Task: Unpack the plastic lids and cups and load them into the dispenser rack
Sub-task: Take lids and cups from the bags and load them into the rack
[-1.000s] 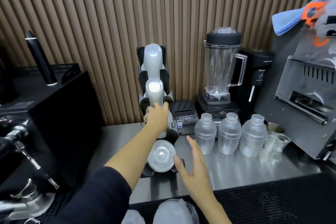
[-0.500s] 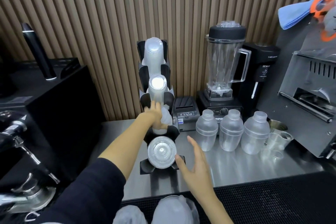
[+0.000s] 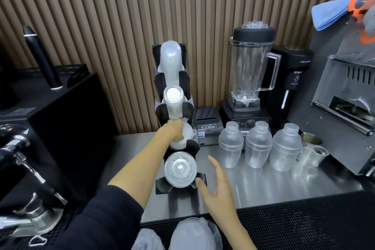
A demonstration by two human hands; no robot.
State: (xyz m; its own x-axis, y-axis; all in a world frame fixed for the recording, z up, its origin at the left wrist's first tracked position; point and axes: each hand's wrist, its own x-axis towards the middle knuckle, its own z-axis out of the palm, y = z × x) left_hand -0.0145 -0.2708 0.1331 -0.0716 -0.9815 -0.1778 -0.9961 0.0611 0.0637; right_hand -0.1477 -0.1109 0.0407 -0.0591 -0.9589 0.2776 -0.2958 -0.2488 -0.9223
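Rack: black, four tiers, upright near the desk's back edge, left of centre.
Top tier: cup stack.
Second tier: cup stack.
Third tier: lids, partly hidden; left hand reaches in with fingers curled round this stack, grip holding it.
Bottom tier: lid stack, face toward the camera.
Right hand: grip wide, fingers spread, holding nothing; thumb just beside the bottom tier's right prong, contact cannot be told.
Bagged stacks: in clear plastic, at the desk's front edge.
Shakers: three, in a row right of the rack.
Blender and printer: along the back edge
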